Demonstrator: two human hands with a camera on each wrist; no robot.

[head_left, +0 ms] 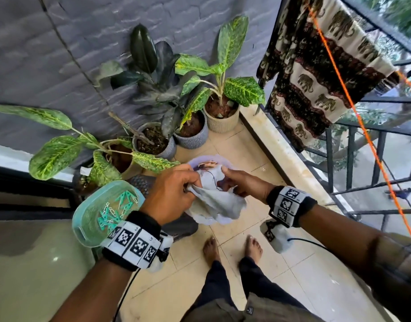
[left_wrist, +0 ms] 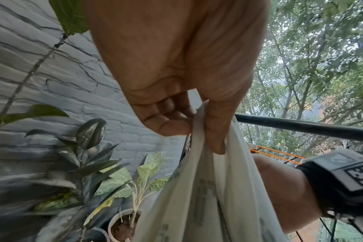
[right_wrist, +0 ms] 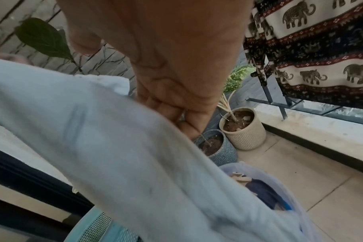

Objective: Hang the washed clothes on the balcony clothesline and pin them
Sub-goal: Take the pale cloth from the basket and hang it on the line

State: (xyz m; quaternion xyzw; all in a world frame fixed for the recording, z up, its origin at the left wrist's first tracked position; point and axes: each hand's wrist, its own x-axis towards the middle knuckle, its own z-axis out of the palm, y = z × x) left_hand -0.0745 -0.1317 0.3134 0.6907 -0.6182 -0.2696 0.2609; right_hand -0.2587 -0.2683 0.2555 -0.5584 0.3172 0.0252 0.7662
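Observation:
Both hands hold one pale grey-white garment (head_left: pixel 215 201) above a lavender tub (head_left: pixel 201 162) on the floor. My left hand (head_left: pixel 188 188) grips its bunched left part; in the left wrist view the thumb and fingers of that hand (left_wrist: pixel 195 131) pinch a fold of the garment (left_wrist: pixel 207 196). My right hand (head_left: pixel 225 180) grips the upper right edge, and the garment (right_wrist: pixel 114 147) drapes across its wrist view below the curled fingers (right_wrist: pixel 189 121). The orange clothesline (head_left: pixel 362 129) runs along the railing at right, carrying an elephant-print cloth (head_left: pixel 316 80). Teal pegs lie in a teal basket (head_left: pixel 88 219).
Several potted plants (head_left: pixel 220 122) stand along the grey wall ahead. The tub (right_wrist: pixel 296 206) holds dark blue clothes. A black metal railing (head_left: pixel 353 159) and a low ledge border the right side. My bare feet stand on the beige tiles (head_left: pixel 304 275).

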